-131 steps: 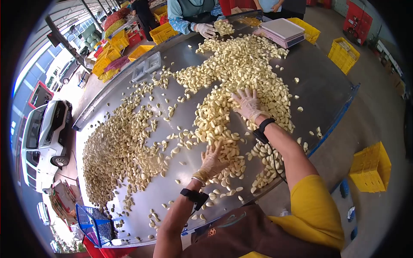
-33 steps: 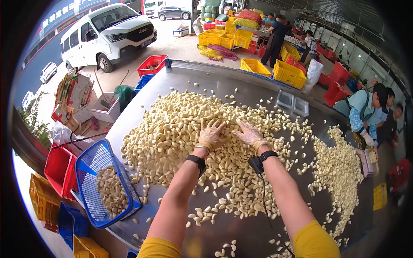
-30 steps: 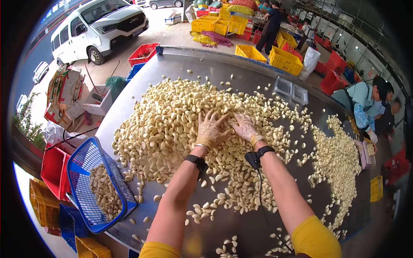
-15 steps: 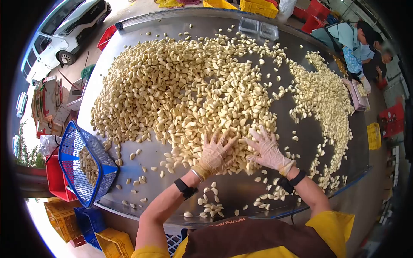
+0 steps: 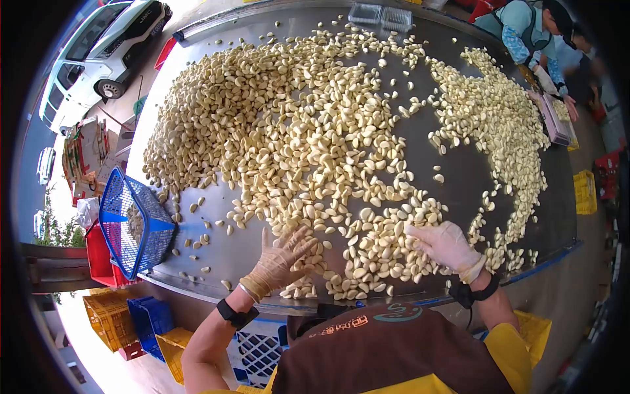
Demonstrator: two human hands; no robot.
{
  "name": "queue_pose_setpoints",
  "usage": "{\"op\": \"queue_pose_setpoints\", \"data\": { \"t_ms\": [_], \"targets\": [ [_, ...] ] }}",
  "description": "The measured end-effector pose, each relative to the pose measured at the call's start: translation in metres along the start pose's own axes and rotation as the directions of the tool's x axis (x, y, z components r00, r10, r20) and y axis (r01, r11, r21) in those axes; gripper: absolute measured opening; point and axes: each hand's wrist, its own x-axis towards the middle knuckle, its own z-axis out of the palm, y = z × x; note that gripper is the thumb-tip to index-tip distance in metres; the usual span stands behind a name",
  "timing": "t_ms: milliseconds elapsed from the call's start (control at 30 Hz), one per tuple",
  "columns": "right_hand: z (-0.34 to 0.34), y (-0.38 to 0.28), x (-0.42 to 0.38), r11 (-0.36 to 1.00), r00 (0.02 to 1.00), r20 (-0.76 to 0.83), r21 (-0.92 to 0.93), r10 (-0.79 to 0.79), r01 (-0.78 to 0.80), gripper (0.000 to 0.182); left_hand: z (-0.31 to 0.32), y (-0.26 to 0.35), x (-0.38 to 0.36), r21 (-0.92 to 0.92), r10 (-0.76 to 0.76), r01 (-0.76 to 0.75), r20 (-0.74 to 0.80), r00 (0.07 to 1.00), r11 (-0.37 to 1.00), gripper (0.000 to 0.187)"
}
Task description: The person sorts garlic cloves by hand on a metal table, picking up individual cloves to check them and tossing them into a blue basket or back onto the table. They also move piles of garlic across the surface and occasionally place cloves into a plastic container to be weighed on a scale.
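Note:
Peeled garlic cloves (image 5: 328, 141) lie in a broad heap on the metal table (image 5: 420, 157). At the heap's near edge, my left hand (image 5: 279, 261), in a thin pale glove, rests with fingers spread against the cloves. My right hand (image 5: 449, 248), gloved alike, is at the right side of a smaller patch of cloves (image 5: 387, 246). Its fingers are drawn together and point left; whatever may be inside them is hidden. Dark bands circle both wrists.
A blue basket (image 5: 154, 226) with some contents stands at the table's left corner. Clear plastic boxes (image 5: 396, 20) sit at the far edge. Another garlic pile (image 5: 499, 125) spreads on the right, near a co-worker (image 5: 525, 33) and a pink box (image 5: 554, 121). Yellow crates (image 5: 108, 318) are below left.
My hands have moved apart and nearer my body, left hand leftward, right hand rightward. The right fingers have gone from spread to drawn together. More cloves now lie near the table's front edge.

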Motion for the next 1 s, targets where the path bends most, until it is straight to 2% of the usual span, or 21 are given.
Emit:
{"op": "queue_pose_setpoints", "data": {
  "t_ms": [33,100,167,233,300,333,367,433,500,567,633,667,700,733,767,800,833,900,933,967,1000],
  "targets": [
    [0.010,0.009,0.017,0.988,0.972,-0.229,0.125,-0.061,0.092,0.039,0.001,-0.005,0.011,0.006,0.009,-0.009,-0.013,1.000,1.000,0.075],
    [0.008,0.008,0.072,0.992,0.837,-0.533,-0.033,-0.122,0.124,0.027,0.003,-0.016,0.045,0.157,0.081,-0.049,-0.203,0.976,0.986,0.076],
    [0.000,0.006,0.121,0.980,0.797,-0.604,0.147,-0.017,0.132,0.023,-0.024,-0.010,0.086,0.134,0.091,-0.056,-0.273,0.958,0.989,0.075],
    [-0.005,0.006,0.162,0.980,0.760,-0.641,0.196,0.108,0.026,0.022,-0.024,-0.016,0.134,0.137,0.096,-0.039,-0.438,0.894,0.990,0.070],
    [0.001,0.015,0.192,0.994,0.791,-0.608,0.111,0.072,-0.005,0.021,-0.019,-0.040,0.177,0.190,0.084,0.009,-0.475,0.876,0.982,0.068],
    [0.000,0.016,0.201,0.999,0.818,-0.573,0.038,0.051,-0.035,0.020,-0.028,-0.047,0.182,0.125,-0.030,0.081,-0.370,0.928,0.989,0.066],
    [-0.001,0.020,0.205,0.999,0.814,-0.579,0.027,0.045,-0.037,0.020,-0.031,-0.054,0.180,0.079,-0.028,0.071,-0.447,0.894,0.994,0.062],
    [-0.001,0.036,0.203,0.995,0.833,-0.548,-0.014,0.072,-0.095,0.016,-0.037,-0.059,0.185,-0.038,-0.252,0.262,-0.434,0.865,0.964,0.059],
    [0.011,0.066,0.187,0.956,0.699,-0.681,0.291,0.220,-0.018,0.010,-0.040,-0.056,0.172,-0.172,-0.349,0.304,-0.478,0.806,0.937,0.056],
    [0.014,0.087,0.162,0.703,0.726,-0.507,0.710,0.464,0.046,0.011,-0.025,-0.038,0.152,-0.022,-0.194,0.232,-0.626,0.755,0.972,0.059],
    [0.021,0.098,0.136,0.361,0.794,-0.366,0.911,0.485,0.199,0.005,-0.003,-0.018,0.132,-0.179,0.024,-0.137,-0.522,0.852,0.974,0.055],
    [0.009,0.074,0.116,0.383,0.780,-0.380,0.903,0.496,0.196,0.005,-0.006,0.004,0.119,-0.701,-0.093,-0.122,-0.261,0.961,0.703,0.052],
    [0.005,0.051,0.105,0.360,0.787,-0.428,0.890,0.445,0.280,0.005,-0.012,0.030,0.109,-0.976,-0.054,0.053,0.042,0.998,0.210,0.049],
    [-0.005,0.022,0.093,0.330,0.840,-0.393,0.903,0.374,0.276,0.004,-0.007,0.046,0.107,-0.967,-0.003,0.178,0.182,0.983,-0.181,0.049],
    [-0.003,0.002,0.087,0.300,0.901,-0.325,0.924,0.288,0.238,0.008,-0.004,0.057,0.106,-0.794,0.086,0.286,0.286,0.954,-0.536,0.049],
    [-0.006,-0.019,0.084,0.394,0.936,-0.331,0.881,0.122,0.260,0.012,-0.004,0.063,0.106,-0.622,0.226,0.399,0.342,0.912,-0.674,0.050],
    [-0.004,-0.032,0.087,0.473,0.953,-0.301,0.843,0.023,0.255,0.012,-0.002,0.069,0.108,-0.586,0.271,0.417,0.324,0.907,-0.695,0.049],
    [0.002,-0.033,0.107,0.567,0.895,-0.445,0.737,-0.003,0.368,0.016,0.016,0.069,0.115,-0.572,0.213,0.311,0.234,0.949,-0.759,0.042],
    [0.005,-0.019,0.120,0.568,0.896,-0.445,0.738,0.003,0.365,0.016,0.028,0.060,0.117,-0.601,0.162,0.258,0.210,0.964,-0.757,0.039],
    [0.008,0.000,0.140,0.805,0.805,-0.590,0.501,0.051,0.317,0.018,0.036,0.048,0.114,-0.627,0.107,0.200,0.184,0.977,-0.753,0.035],
    [0.015,0.015,0.156,0.955,0.690,-0.723,0.229,0.036,0.189,0.019,0.016,0.049,0.103,-0.615,0.039,0.184,0.242,0.970,-0.766,0.029]
  ]
}}
